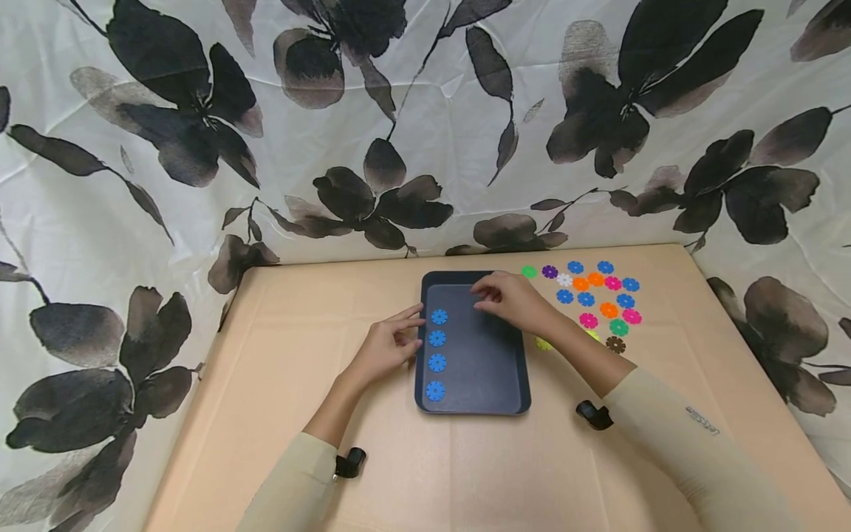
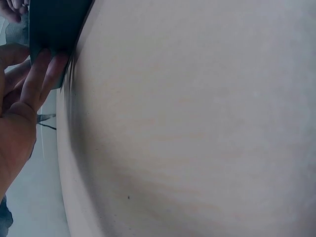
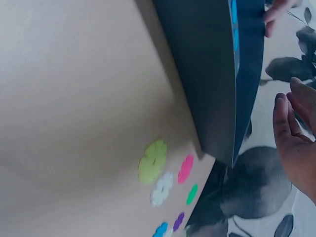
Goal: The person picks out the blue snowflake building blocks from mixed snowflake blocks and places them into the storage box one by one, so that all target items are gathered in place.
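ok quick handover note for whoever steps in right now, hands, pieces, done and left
Left hand: open, fingertips at the left rim of the dark tray.
Right hand: over the tray's far end, fingers curled; whether it holds a piece cannot be told.
Done: four blue flower discs lined up along the tray's left side.
Left: the loose mixed-colour discs on the table right of the tray, several blue among them.

Four discs (image 1: pixel 436 353) in tray (image 1: pixel 488 362) — loose discs (image 1: pixel 601 295) right.
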The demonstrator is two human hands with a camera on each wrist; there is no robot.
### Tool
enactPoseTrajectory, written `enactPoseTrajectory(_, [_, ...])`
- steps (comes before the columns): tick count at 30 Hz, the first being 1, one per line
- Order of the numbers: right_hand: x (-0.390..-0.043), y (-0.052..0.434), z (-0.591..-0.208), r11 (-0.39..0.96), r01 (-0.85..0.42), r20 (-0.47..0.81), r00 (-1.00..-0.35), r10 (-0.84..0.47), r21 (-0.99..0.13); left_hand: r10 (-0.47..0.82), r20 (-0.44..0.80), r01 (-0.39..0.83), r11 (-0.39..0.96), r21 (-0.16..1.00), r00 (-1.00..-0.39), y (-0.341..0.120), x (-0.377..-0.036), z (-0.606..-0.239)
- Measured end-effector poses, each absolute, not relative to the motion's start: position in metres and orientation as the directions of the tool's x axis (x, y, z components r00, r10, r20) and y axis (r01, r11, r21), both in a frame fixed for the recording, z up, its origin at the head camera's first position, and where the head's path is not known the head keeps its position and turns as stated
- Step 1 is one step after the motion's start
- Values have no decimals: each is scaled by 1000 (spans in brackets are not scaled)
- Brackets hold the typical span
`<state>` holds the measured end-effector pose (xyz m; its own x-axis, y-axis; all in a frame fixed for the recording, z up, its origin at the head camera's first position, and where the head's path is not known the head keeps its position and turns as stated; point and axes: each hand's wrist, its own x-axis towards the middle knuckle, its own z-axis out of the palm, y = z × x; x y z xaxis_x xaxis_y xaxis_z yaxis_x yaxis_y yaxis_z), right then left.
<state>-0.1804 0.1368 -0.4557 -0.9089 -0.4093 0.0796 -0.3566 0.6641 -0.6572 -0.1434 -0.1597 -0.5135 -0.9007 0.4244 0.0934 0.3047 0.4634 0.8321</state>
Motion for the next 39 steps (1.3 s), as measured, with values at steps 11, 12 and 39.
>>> enactPoseTrajectory(11, [-160, 183, -449, 675, -335, 158, -937, -311, -657, 425, 113, 320, 455, 831, -898, -159, -143, -515])
enactPoseTrajectory(12, [-159, 188, -450, 676, -335, 169, -939, -300, -657, 427, 114, 323, 458, 828, -897, -159, -143, -515])
enactPoseTrajectory(39, [-171, 283, -506, 777, -128, 58, -991, -118, -617, 426, 130, 342, 470, 814, -895, -158, -140, -516])
